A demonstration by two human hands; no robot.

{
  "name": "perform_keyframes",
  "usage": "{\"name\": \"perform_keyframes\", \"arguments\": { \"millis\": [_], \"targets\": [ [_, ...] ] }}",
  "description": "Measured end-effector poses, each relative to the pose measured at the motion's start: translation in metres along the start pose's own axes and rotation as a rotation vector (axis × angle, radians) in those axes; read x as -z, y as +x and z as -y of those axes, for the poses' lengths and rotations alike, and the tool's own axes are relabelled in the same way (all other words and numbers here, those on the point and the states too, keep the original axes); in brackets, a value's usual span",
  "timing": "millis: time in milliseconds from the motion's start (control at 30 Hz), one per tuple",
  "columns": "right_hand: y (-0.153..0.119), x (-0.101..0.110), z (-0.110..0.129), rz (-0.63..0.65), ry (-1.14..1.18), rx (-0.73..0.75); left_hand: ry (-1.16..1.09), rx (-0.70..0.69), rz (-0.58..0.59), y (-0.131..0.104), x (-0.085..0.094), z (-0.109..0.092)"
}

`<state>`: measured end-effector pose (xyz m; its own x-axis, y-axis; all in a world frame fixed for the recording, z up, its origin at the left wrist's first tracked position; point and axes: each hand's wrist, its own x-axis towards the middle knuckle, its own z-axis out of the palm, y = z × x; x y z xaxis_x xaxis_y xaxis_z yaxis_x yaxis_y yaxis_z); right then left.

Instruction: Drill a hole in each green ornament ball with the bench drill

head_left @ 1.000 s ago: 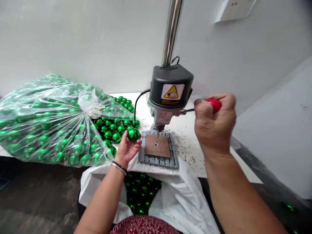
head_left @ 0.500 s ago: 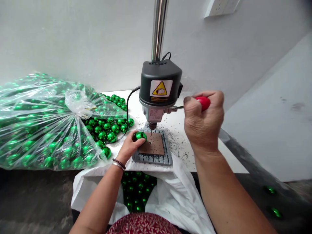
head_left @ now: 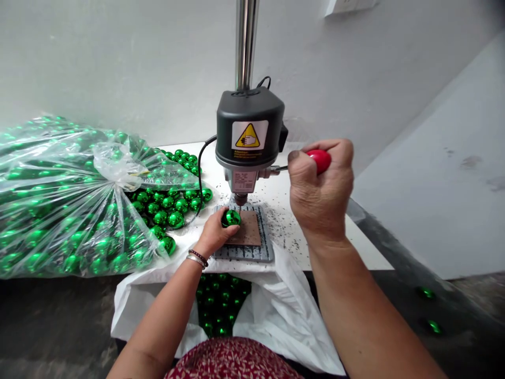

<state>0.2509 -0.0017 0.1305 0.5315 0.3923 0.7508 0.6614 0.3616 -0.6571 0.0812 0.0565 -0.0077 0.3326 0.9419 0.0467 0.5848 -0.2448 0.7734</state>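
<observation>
A shiny green ball (head_left: 232,217) is pinched between the thumb and fingers of my left hand (head_left: 214,231), over the left part of a brown board (head_left: 250,231). That board lies on the grey slotted base (head_left: 266,247) of a small drill press (head_left: 250,126). The ball sits close under the drill chuck (head_left: 240,199); whether the bit touches it I cannot tell. My right hand (head_left: 323,189) is wrapped round the red knob (head_left: 320,160) of the press's feed lever, to the right of the motor housing.
On the left lies a clear plastic bag (head_left: 118,173) full of green balls, with loose balls (head_left: 175,218) beside it. Dark shavings dot the white table (head_left: 292,210). A white sack (head_left: 284,310) holding green balls hangs below the front edge. Two balls (head_left: 434,326) lie on the floor.
My left hand has moved the ball rightward over the board, closer under the chuck, covering the board's hole. The right hand keeps its grip on the knob. The whole view has shifted slightly.
</observation>
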Motion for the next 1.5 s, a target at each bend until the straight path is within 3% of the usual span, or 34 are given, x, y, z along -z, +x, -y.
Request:
{"name": "perform_keyframes", "arguments": {
  "millis": [267,633,967,1067,1267,1500],
  "targets": [
    [-0.001,0.001,0.001,-0.003,0.037,-0.014,0.106,-0.197,0.037,0.005,-0.010,0.008],
    [-0.001,0.001,0.000,0.004,-0.029,-0.002,-0.124,0.044,0.151,0.013,0.001,0.001],
    [-0.001,0.003,-0.003,0.061,-0.068,-0.018,-0.107,0.029,0.199,0.022,0.012,-0.009],
    [-0.001,0.003,0.000,0.057,-0.064,-0.037,-0.101,0.021,0.192,0.016,0.010,-0.007],
    [-0.002,0.002,0.002,0.009,-0.042,-0.008,0.098,-0.047,0.070,-0.005,-0.002,-0.012],
    [-0.009,0.007,0.002,0.016,-0.050,-0.032,0.079,-0.013,0.055,-0.004,-0.008,-0.010]
  ]
}}
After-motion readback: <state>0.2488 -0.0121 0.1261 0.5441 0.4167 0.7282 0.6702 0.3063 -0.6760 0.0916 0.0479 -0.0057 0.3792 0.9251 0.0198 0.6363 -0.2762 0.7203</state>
